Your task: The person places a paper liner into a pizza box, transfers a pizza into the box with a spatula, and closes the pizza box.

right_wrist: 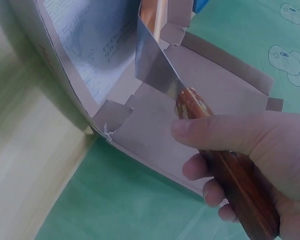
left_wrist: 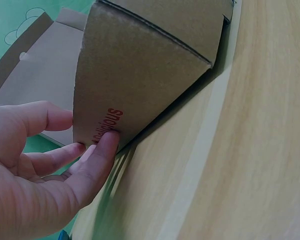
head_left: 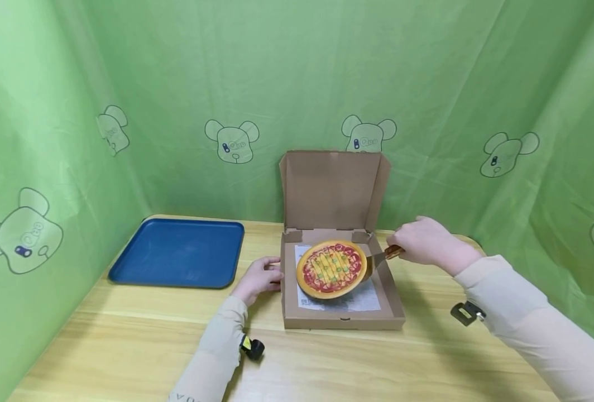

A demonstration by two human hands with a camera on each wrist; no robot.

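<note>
Pizza (head_left: 329,269) is btwn the two hands, over the base of a cardboard box (head_left: 344,322). Round, w/ a thick golden-yellow rim; red topping ring approx. all round, yellow centre w/ thin pale zigzag lines, plus small green bits. It's whole, tilted & casting a shadow on the printed paper (head_left: 367,301) below; can't tell if its low edge touches.

R hand (head_left: 422,243) has fingers wrapped round the wooden handle (right_wrist: 235,180) of a spatula, thumb along the top; handle's reddish-brown, worn pale nr the blade. The metal blade (right_wrist: 157,62) runs from the R hand toward the L hand, its far end under the pizza's R-hand edge.

L hand (head_left: 259,277) has fingers relaxed, not wrapped round anything, tips on the box's outer side wall next to red lettering (left_wrist: 107,125).

Box lid (head_left: 329,190) stands up beyond both hands. Blue tray (head_left: 181,251) lies on the bench (head_left: 327,363), on the outer side of the L hand & a bit farther fwd. Green curtain (head_left: 297,72) w/ bear-head outlines hangs behind everything, past the hands.
</note>
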